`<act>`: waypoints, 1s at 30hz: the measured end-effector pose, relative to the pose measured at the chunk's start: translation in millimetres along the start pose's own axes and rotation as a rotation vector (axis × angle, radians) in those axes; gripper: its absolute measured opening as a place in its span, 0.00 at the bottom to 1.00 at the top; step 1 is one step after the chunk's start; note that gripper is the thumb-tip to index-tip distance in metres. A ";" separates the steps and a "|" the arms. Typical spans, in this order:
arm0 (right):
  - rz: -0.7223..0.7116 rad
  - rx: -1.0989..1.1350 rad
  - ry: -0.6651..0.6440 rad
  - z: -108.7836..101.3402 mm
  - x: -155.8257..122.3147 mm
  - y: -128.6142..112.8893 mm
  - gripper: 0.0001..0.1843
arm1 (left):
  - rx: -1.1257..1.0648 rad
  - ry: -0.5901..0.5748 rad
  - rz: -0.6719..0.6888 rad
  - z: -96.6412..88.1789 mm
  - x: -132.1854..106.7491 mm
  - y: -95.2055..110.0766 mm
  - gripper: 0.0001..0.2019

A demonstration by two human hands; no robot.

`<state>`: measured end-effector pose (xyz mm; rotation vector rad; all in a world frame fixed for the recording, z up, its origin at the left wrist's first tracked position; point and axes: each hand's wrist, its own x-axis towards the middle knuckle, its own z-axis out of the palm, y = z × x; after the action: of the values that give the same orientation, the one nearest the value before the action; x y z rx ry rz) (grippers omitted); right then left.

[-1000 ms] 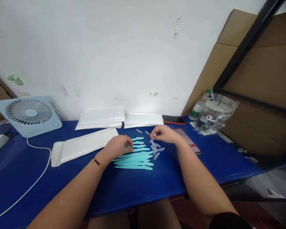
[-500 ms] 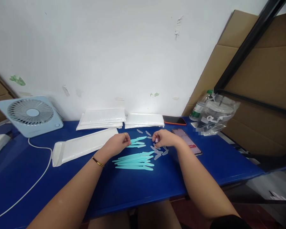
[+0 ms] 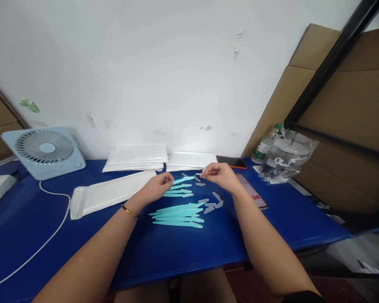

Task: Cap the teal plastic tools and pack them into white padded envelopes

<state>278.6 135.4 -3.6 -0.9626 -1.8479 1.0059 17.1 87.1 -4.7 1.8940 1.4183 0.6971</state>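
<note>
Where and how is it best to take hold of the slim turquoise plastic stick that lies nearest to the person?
The slim turquoise plastic stick is probably best pinched at mid-shaft, coming from above and the near side: it lies flat and crosswise, its shaped head is at the right end, and the other turquoise sticks lie on its far side.

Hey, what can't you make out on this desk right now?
All in the head view:
Held turquoise razor: handle end hidden by the left hand.
Held clear cap: gripped end hidden by the right hand.
Pink-screened phone: screen text too small to read.
White device: cut off by the left edge.
Blue fan: lettering too small to read.
</note>
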 end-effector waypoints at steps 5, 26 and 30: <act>-0.156 -0.130 0.070 4.2 1.5 -1.2 0.02 | -0.063 -0.004 -0.019 -0.9 -1.2 1.3 0.12; -0.279 -0.315 -0.021 24.9 -1.5 -9.1 0.08 | -0.220 -0.108 -0.099 0.1 -1.4 0.2 0.12; -0.229 -0.459 -0.029 12.8 2.5 1.4 0.08 | 0.027 -0.023 -0.061 1.7 1.6 -7.7 0.13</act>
<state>266.6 134.6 -8.7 -0.9672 -2.2063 0.4660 14.1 89.8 -11.7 1.8656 1.4710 0.6279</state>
